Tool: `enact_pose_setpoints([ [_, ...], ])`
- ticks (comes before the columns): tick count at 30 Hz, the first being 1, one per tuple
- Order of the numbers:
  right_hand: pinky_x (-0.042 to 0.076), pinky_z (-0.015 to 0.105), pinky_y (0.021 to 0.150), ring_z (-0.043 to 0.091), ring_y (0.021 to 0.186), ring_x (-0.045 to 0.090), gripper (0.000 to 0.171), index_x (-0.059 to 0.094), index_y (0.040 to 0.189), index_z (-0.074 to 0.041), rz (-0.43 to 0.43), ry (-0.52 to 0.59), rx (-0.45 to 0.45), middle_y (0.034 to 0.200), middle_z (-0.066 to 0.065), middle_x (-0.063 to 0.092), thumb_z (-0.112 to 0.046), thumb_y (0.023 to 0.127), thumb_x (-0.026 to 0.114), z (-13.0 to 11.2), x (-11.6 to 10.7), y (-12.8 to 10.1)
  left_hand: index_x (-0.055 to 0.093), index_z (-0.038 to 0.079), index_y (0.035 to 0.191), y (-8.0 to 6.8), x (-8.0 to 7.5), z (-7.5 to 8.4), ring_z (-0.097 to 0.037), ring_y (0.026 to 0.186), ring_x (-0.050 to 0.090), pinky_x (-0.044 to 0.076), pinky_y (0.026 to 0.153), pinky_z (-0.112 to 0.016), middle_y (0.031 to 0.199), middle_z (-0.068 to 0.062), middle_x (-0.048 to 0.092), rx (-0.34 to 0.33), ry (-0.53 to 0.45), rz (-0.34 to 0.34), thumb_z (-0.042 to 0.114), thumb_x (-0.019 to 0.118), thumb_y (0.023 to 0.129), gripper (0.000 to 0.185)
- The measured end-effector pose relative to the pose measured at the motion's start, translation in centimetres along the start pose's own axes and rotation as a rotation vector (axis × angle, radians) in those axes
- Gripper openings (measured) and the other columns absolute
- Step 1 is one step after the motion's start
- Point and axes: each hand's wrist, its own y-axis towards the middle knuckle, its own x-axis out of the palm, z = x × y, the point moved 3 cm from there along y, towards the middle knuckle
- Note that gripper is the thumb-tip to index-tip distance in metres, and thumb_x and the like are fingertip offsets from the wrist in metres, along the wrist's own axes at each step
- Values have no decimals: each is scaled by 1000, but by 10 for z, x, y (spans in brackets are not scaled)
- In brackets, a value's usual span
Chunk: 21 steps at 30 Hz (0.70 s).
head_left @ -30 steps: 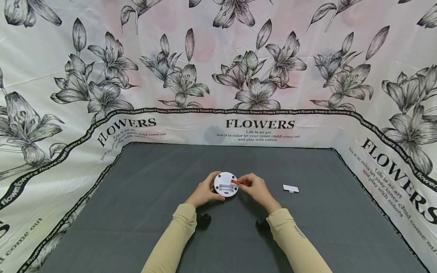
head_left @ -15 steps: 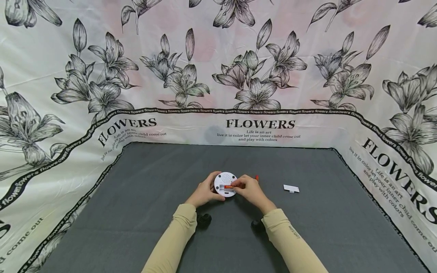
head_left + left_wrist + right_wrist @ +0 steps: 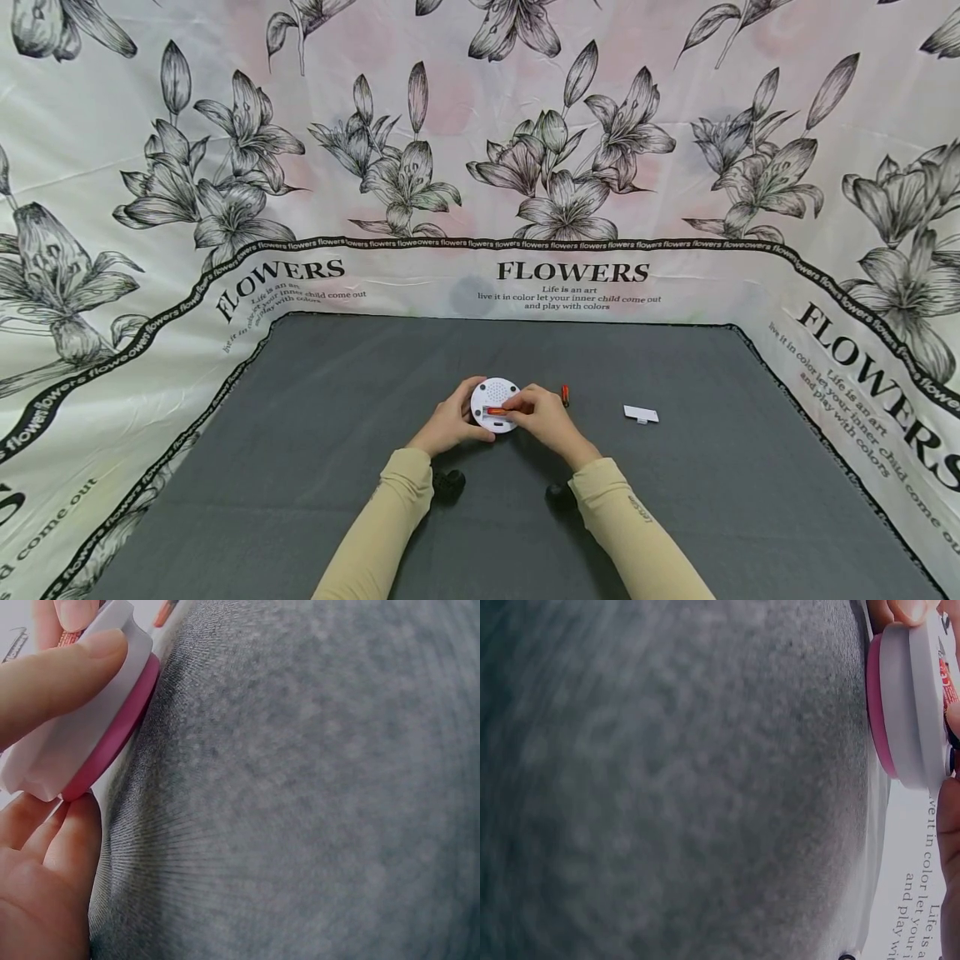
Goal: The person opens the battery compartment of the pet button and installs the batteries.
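head: spare battery, cover nearby.

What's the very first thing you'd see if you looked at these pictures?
Probably the two hands meeting in the middle of the grey mat: the left hand grips a round white gadget with a pink rim, while the right hand presses an orange battery into its slot. Another battery lies on the mat just right of the hands, a small white cover farther right, and big lily-print cloth stands all around.
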Motion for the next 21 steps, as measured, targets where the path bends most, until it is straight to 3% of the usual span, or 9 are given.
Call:
enact_pose_setpoints([
  [11,48,24,61,12,70,54,13,73,89,-8,-1,37,52,81,-2,57,-7,76,76,6,-4,-2,22,2,144,0,1,2,-25,128,37,39,97,-40,142,-19,33,-8,-5,0,-10,75,71,91],
  [21,46,24,60,14,70,53,15,71,89,-7,96,82,170,82,1,58,-9,75,78,13,-11,-5,23,2,143,-2,1,3,-26,129,36,38,98,-41,143,-20,32,-2,-23,7,-11,75,69,91],
])
